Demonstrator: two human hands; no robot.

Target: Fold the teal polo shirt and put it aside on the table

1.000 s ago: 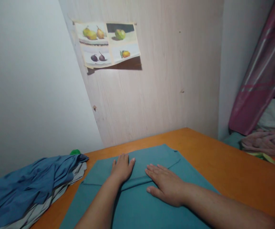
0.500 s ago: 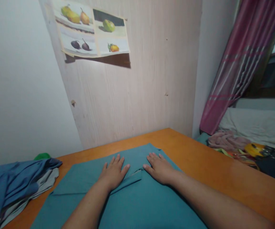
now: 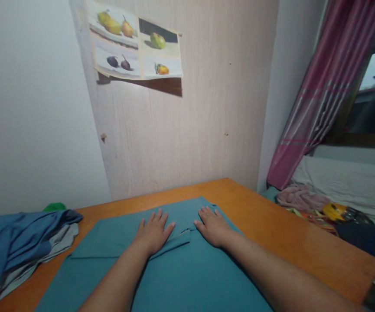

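A teal piece of cloth [image 3: 200, 277] lies spread on the orange-brown table, running out of view at the bottom. Its far part is folded over, and the fold's edge crosses it from left to right. My left hand [image 3: 154, 233] rests flat on the folded part, palm down with fingers spread. To the right, my right hand [image 3: 213, 227] also lies flat on the cloth near its right edge, fingers stretched out. A small raised flap with a dark opening shows between the two hands. Neither hand grips anything.
Blue and grey folded clothes [image 3: 21, 242] are piled at the table's left, with a green object [image 3: 54, 207] behind them. The wooden table [image 3: 272, 225] meets a wall bearing a fruit picture [image 3: 138, 47]. At right are a pink curtain [image 3: 307, 112] and a pink cloth [image 3: 301, 197].
The view has shifted slightly, showing more of the table's right corner. Both hands stay flat on the cloth in the same places.
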